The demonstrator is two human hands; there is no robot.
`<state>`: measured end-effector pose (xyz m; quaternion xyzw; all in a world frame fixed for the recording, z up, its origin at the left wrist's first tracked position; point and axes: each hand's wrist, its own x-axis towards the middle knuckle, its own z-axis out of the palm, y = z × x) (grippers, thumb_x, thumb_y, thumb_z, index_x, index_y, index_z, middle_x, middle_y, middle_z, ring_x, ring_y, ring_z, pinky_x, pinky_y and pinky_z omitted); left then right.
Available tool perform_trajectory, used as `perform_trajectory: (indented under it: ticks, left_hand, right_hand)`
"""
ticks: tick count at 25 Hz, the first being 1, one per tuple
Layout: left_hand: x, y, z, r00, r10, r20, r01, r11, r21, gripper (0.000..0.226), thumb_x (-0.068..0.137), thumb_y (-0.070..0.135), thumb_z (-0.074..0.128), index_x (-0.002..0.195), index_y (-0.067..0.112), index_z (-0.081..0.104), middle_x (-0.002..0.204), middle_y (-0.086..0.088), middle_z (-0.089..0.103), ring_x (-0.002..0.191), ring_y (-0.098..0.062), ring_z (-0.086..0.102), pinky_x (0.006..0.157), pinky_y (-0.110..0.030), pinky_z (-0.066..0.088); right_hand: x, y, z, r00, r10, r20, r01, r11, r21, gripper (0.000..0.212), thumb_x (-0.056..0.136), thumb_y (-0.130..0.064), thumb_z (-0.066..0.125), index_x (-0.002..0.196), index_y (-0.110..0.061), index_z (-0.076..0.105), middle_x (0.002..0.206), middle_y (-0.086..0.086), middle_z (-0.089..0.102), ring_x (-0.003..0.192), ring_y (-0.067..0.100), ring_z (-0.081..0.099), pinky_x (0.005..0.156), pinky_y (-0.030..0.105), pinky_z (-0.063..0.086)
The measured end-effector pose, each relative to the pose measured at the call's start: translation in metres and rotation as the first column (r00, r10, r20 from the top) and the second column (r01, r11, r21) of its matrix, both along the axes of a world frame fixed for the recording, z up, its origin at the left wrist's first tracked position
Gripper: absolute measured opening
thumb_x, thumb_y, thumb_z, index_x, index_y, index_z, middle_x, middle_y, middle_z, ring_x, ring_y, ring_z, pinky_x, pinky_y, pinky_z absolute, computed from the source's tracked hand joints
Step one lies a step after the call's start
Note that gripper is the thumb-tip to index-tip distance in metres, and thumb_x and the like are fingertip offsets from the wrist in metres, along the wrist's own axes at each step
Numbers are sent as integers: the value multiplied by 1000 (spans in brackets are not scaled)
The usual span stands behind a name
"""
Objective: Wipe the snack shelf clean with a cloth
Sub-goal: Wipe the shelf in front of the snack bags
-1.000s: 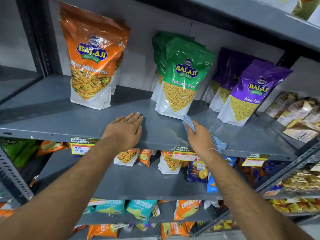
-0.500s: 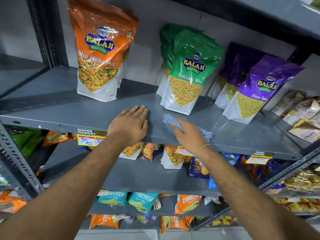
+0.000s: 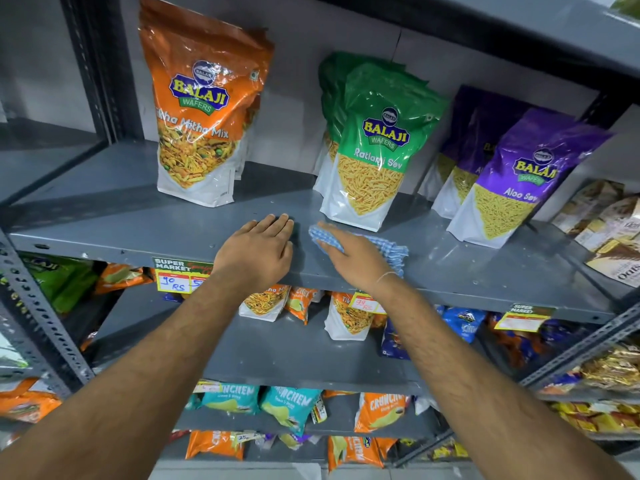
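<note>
A grey metal snack shelf runs across the view at chest height. My right hand presses a blue-and-white checked cloth flat on the shelf's front part, just in front of the green snack bags. The cloth sticks out past my fingertips and to the right of my palm. My left hand lies flat, palm down, on the shelf's front edge, a few centimetres left of the cloth, and holds nothing.
Orange snack bags stand at the back left of the shelf, purple bags at the right, brown packets at the far right. Price tags hang on the front lip. Lower shelves hold several small packets. Another shelf hangs overhead.
My right hand has slid the cloth leftward along the shelf, from in front of the green bags toward my left hand. The left hand has stayed on the front edge.
</note>
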<state>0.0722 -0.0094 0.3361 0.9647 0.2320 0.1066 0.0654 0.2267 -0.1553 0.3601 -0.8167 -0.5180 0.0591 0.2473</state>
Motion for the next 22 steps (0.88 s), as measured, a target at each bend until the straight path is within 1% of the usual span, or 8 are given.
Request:
perform_trajectory:
  ticks: [3,6,8,12,14,16,19,22]
  left_hand:
    - [-1,1,1,1000,-1,-7,1,1000,3,61,108,42,16,165,21,10,174,4,9,161,-15,7,132,-39,9]
    - [0,2,0,1000,-5,-8,5,1000,-1,62,107,43,13,165,22,10,174,4,9,161,-16,7,132,-39,10]
    - [1,2,-1,1000,-5,-14,5,1000,6,62,107,44,13,165,22,10,174,5,9,161,-15,7,132,-39,10]
    - [2,3,0,1000,4,-4,-4,1000,2,61,108,43,15,165,23,11,174,6,10,161,-14,8,132,-37,9]
    - [2,3,0,1000,-1,-12,1,1000,-2,60,108,42,16,165,22,12,174,6,10,161,-14,8,131,-37,9]
    - [2,3,-2,1000,1,-14,-1,1000,0,60,108,42,16,165,22,11,174,6,9,161,-13,7,132,-37,9]
    - [1,6,-4,1000,-4,-2,4,1000,2,61,108,43,14,165,22,12,174,6,9,161,-13,7,132,-37,10]
    - [2,5,-5,1000,-1,15,0,1000,12,61,108,42,16,165,22,14,174,4,12,161,-14,10,132,-38,11]
  right_hand:
    - [-3,-29,-1,980,170,-104,-170,985,5,42,102,-33,52,144,-30,53,144,-11,58,132,3,52,113,19,36]
    - [24,-36,5,970,45,-238,-9,988,152,35,102,-41,51,131,-26,63,127,-11,69,120,8,63,108,30,46]
    - [38,-21,4,979,-15,-203,44,989,140,37,102,-42,49,134,-27,61,133,-8,65,127,15,59,111,36,44]
    - [23,10,-5,989,142,-52,-144,988,-50,48,100,-50,45,148,-46,41,155,-14,44,145,15,39,121,41,30]
    - [9,-8,-2,962,265,-67,-271,958,-97,46,102,-45,46,146,-53,37,158,-19,38,149,11,33,124,37,25]
    - [2,-45,-3,921,356,-161,-372,925,-79,44,103,-38,49,146,-43,44,154,-20,44,145,4,37,121,29,27]
    - [19,-84,17,956,164,-244,-139,984,115,37,103,-35,51,139,-28,58,134,-17,64,123,-3,58,106,21,43]
    - [65,-83,19,973,-221,-63,229,950,211,35,104,-33,51,137,-27,60,128,-10,66,118,11,62,95,22,45]
